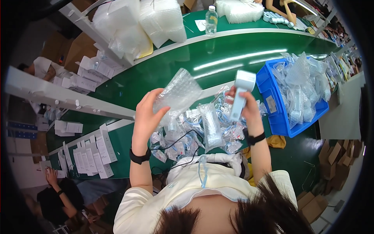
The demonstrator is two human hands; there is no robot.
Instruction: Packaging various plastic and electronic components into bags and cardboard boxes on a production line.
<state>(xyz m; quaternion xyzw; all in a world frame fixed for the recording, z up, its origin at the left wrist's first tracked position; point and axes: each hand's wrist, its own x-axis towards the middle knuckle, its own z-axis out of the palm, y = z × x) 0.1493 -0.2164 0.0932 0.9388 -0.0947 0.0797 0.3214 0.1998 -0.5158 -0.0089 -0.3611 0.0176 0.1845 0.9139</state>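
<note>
My left hand (147, 116) grips a clear bubble-wrap bag (180, 90) by its lower left side, thumb apart from the fingers. The bag looks flat, with nothing visible inside. In my right hand (249, 105) is a pale-blue and white handheld device (244, 84), its wide round head up and its handle slanting down. Below and between both hands, a bubble-wrapped item (212, 126) lies on a pile of small clear bags with white and blue cables (187, 138). Each wrist wears a black band.
To the right stands a blue bin (275, 114) full of bubble-wrapped items. White boxes (91, 156) stand in a row at left. A bottle (211, 21) and stacks of bubble-wrap bags (161, 21) lie beyond the green conveyor belt (156, 66). Other people sit nearby.
</note>
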